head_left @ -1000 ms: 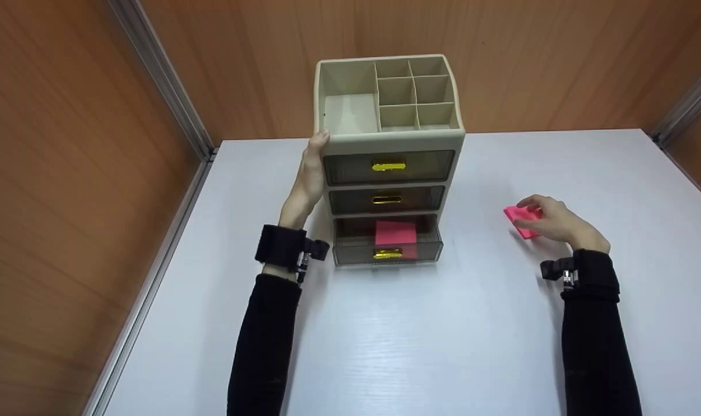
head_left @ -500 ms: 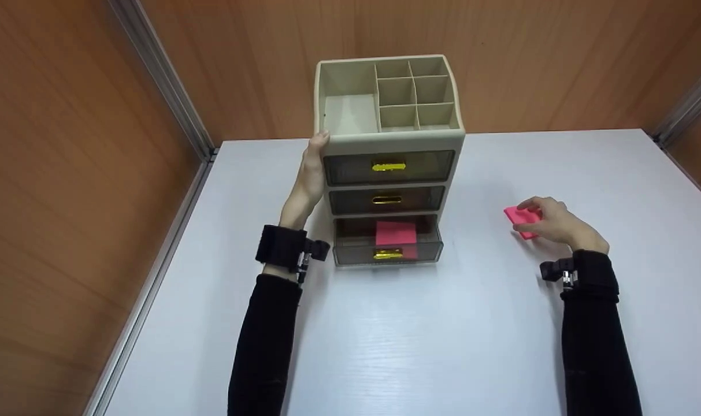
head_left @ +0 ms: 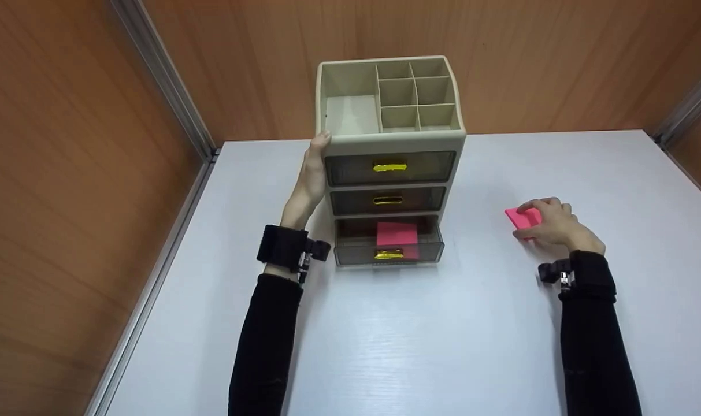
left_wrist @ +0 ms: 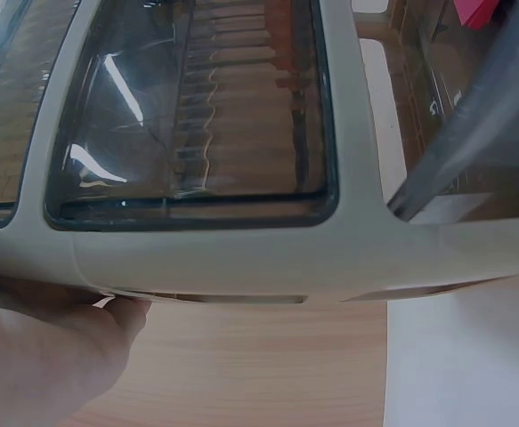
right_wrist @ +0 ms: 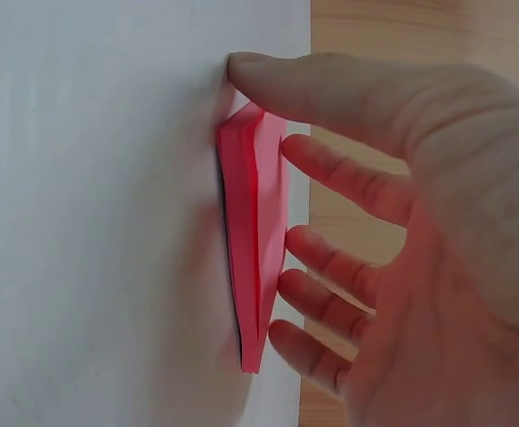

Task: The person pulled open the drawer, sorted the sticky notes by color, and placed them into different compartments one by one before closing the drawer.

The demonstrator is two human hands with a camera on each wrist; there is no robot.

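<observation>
A beige desk organizer (head_left: 390, 141) with three smoky drawers stands at the back of the white table. Its bottom drawer (head_left: 388, 252) is pulled out and holds a pink sticky-note pad (head_left: 396, 233). My left hand (head_left: 310, 179) lies flat against the organizer's left side, with its thumb at the top front corner. In the left wrist view the left hand (left_wrist: 45, 356) touches the organizer's wall (left_wrist: 241, 258). To the right, my right hand (head_left: 549, 225) pinches a second pink pad (head_left: 520, 217) on the table. The right wrist view shows the right hand (right_wrist: 419, 249) with the thumb on one edge of the pad (right_wrist: 255, 240) and fingers over its face.
The organizer's top tray (head_left: 350, 112) has several open compartments. Wooden walls close in the table (head_left: 442, 335) at the back and left, with a metal rail (head_left: 159, 75) along the left corner. The upper two drawers are shut.
My right hand's fingers have curled tighter round the pink pad and drawn slightly toward me. The left hand and the organizer have not moved.
</observation>
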